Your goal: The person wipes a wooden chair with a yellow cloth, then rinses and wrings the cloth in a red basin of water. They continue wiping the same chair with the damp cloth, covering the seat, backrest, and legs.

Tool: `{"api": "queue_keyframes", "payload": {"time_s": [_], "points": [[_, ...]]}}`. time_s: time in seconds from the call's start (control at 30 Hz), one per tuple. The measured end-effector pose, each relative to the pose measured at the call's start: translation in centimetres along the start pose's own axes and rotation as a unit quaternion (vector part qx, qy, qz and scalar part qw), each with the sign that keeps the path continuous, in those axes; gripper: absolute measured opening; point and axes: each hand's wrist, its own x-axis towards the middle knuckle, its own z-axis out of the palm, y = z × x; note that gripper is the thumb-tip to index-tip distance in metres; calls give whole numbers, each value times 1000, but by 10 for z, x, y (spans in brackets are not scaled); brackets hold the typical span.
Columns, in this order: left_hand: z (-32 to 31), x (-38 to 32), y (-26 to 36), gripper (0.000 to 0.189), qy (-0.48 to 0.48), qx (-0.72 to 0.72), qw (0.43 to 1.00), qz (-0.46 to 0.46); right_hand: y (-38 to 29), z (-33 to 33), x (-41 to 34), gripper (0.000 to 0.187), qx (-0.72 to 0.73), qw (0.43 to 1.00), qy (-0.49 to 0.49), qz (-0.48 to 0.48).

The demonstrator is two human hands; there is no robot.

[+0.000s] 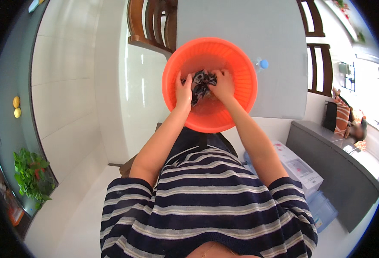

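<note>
Before me an orange plastic basin [208, 126] stands at the near left part of a grey tabletop [283, 93], overlapping the edge in view. Water appears to fill its lower part. A dark, patterned piece of wet cloth [200, 84] lies bunched in the middle of it. My left hand [184, 92] is at the cloth's left side, thumb raised and fingers partly hidden along it. On the other side my right hand [223, 84] grips the cloth's right end with bent fingers. Both hands are down inside the basin.
Right of the basin is a clear bottle with a blue cap [264, 64]. Wooden chairs [320, 69] flank the table. A white water dispenser [300, 166] and a blue water jug [321, 209] stand by a grey cabinet [331, 167]. Another person [342, 116] is at far right.
</note>
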Motion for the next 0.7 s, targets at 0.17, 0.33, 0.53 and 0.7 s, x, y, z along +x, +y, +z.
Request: {"api": "queue_keyframes", "payload": {"time_s": [0.17, 0.33, 0.53, 0.7], "points": [[-2, -6, -19, 77, 53, -153, 984, -79, -26, 18, -7, 59, 27, 997, 71, 21], [24, -27, 1, 70, 2, -211, 958, -196, -16, 30, -21, 56, 28, 988, 127, 80], [5, 11, -4, 67, -122, -329, 917, -192, -58, 8, -34, 38, 298, 950, 85, -31], [32, -10, 41, 69, -125, -242, 948, -164, -66, -32, -86, 32, 259, 941, 120, -180]]}}
